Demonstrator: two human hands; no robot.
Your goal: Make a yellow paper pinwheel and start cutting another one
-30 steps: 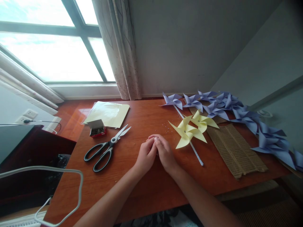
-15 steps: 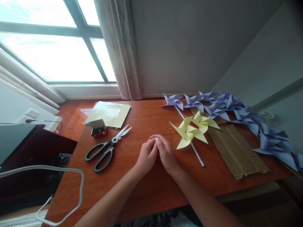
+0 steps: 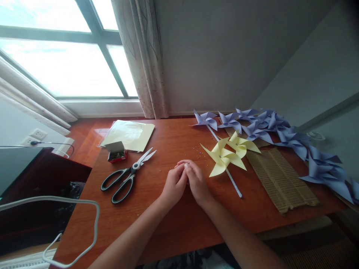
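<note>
My left hand [image 3: 174,185] and my right hand [image 3: 197,183] rest folded together on the wooden table, fingers closed and thumbs side by side. No object shows in either one, though the palms are hidden. Just right of them lies a yellow paper pinwheel [image 3: 223,157], overlapping a second yellow pinwheel [image 3: 241,145]. A white paper stick [image 3: 233,183] runs beneath the nearer one up toward a purple pinwheel [image 3: 205,119]. To the left are scissors [image 3: 131,172] with black-and-grey handles, blades parted and pointing away. Beyond them stands a small red box [image 3: 117,154], lid up, with small dark pieces inside.
Pale yellow paper sheets [image 3: 134,135] in a clear sleeve lie at the back left. Several purple pinwheels [image 3: 294,142] line the right edge, by a corrugated cardboard piece [image 3: 282,181]. Tiny bits are scattered mid-table. A white cable [image 3: 97,220] loops at the lower left.
</note>
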